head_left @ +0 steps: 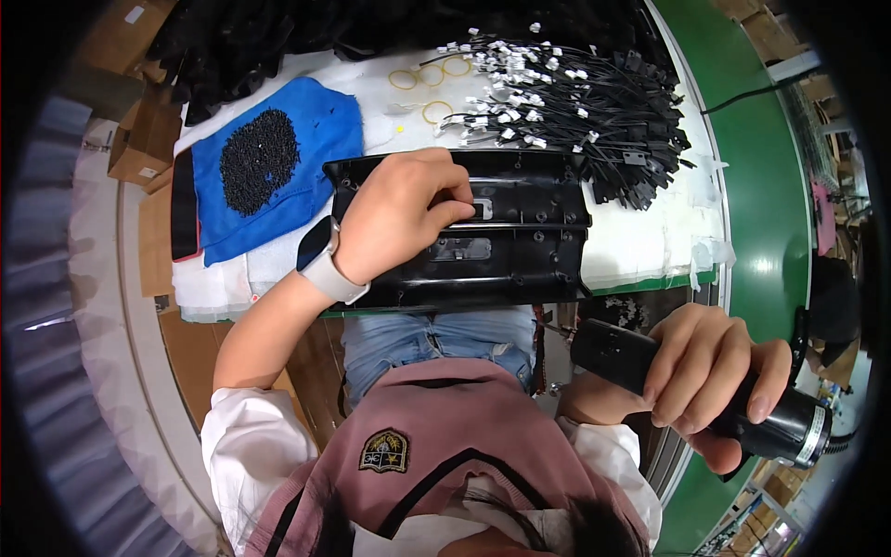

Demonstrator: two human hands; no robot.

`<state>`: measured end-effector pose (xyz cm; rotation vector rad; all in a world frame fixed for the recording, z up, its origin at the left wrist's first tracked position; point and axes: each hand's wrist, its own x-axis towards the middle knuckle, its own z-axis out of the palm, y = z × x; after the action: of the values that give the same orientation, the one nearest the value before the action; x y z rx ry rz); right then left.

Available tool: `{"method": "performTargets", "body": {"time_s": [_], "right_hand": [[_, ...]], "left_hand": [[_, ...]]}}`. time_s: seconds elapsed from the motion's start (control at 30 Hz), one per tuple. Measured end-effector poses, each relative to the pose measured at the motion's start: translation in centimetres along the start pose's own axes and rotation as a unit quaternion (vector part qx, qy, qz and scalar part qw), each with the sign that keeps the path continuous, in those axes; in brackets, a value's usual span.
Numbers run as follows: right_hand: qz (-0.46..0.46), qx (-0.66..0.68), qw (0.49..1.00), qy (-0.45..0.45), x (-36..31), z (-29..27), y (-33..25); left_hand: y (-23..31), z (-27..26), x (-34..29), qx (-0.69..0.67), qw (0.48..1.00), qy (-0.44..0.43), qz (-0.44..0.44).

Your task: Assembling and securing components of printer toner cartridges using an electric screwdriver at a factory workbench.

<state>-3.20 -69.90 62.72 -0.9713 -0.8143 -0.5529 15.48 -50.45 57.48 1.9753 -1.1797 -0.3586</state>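
Note:
Two black plastic housings, one farther (529, 190) and one nearer (524, 274), lie edge to edge in front of me with their screw posts facing up. My left hand (397, 206), with a watch on its wrist, reaches over them. Its thumb and index finger are pinched beside a small slot in the farther housing; whatever is between them is hidden. In my right hand (710, 367) is a black electric screwdriver (614, 356), held off the table's near right edge. Its thin bit points left, apart from the housings.
Left of the housings, a pile of small black screws (260, 162) lies on a blue cloth (320, 116). Black cables (603, 111) with white connectors are heaped at the far right. Several rubber bands (436, 112) lie between. Dark material (306, 32) covers the back edge.

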Motion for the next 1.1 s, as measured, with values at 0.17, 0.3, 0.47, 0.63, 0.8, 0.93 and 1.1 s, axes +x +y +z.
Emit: {"method": "performTargets", "body": {"time_s": [0.17, 0.3, 0.47, 0.63, 0.8, 0.93, 1.1], "right_hand": [[-0.025, -0.071, 0.997, 0.016, 2.6, 2.3, 3.2], [-0.021, -0.141, 0.989, -0.048, 3.6, 2.4, 5.7], [0.026, -0.198, 0.978, -0.057, 3.6, 1.2, 8.3], [0.054, -0.189, 0.979, -0.055, 3.3, 0.8, 9.9], [0.061, -0.201, 0.975, -0.066, 3.5, 0.8, 9.8], [0.064, -0.211, 0.972, -0.076, 3.7, 0.8, 9.8], [0.075, -0.213, 0.971, -0.072, 3.5, 0.7, 9.7]], "left_hand": [[-0.3, 0.2, -0.1, 0.071, 0.997, -0.005, 0.02], [-1.1, 0.5, -0.3, 0.033, 0.999, 0.001, -0.004], [-1.2, 0.7, -0.4, 0.019, 1.0, 0.023, -0.008], [-1.8, 0.8, -1.1, 0.019, 0.998, 0.058, 0.015], [-1.7, 0.8, -1.1, 0.042, 0.998, 0.051, 0.013], [-1.8, 1.0, -1.1, 0.037, 0.997, 0.061, 0.022], [-1.8, 1.2, -1.1, 0.042, 0.997, 0.064, 0.018]]}}
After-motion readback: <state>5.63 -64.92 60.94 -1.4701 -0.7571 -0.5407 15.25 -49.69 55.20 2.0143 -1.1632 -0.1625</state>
